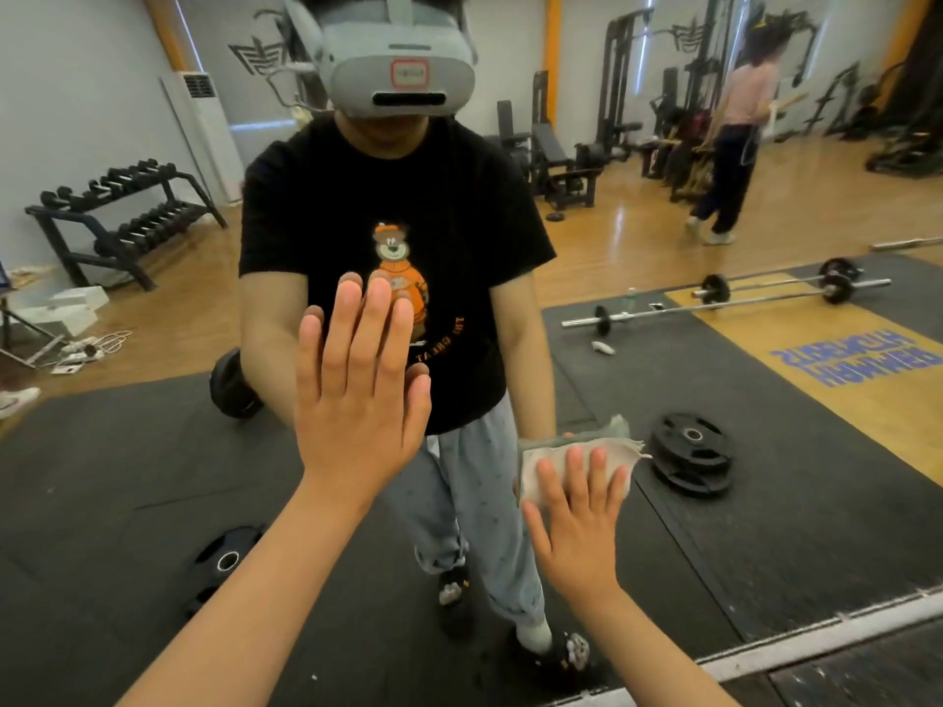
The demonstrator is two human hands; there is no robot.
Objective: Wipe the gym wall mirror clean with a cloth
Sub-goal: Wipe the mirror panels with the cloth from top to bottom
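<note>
The left hand [357, 390] was raised at the frame's centre and lay flat on the mirror [740, 502], palm to the glass, fingers straight and close together. The reflected T-shirt [316, 206] bore reversed orange lettering, "THE GREAT". Mirrored blue letters on the yellow floor mat [837, 318] at right could not be read. Lower right of centre, the right hand [576, 523] pressed a whitish cloth [553, 454] against the glass with straight, slightly spread fingers.

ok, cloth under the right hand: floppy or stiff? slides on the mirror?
Likely floppy: the cloth bunches and folds, with a frayed corner. Probably light, and apt to slide on the mirror, since only flat fingers press it there.
</note>
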